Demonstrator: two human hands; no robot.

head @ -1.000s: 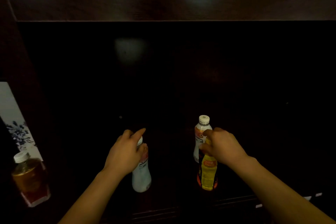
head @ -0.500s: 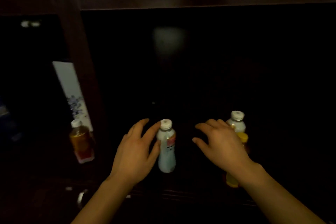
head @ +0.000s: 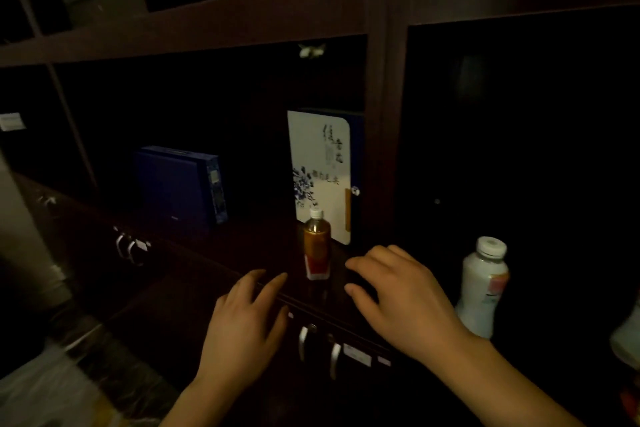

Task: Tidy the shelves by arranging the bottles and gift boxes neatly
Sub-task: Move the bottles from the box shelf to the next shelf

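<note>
I hold both hands empty, fingers spread: left hand (head: 242, 326) and right hand (head: 405, 305) flank the amber bottle (head: 316, 246), standing upright just before the white gift box (head: 320, 177). Next, I judge: grip mid-body, keep it upright.

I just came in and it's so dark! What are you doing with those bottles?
A person is tidying a dark wooden shelf unit. Both hands are open and hold nothing: the left hand and right hand reach toward an amber tea bottle standing upright on the shelf, in front of a white gift box with blue flowers. A dark blue gift box stands farther left. A white bottle stands in the next compartment to the right.
</note>
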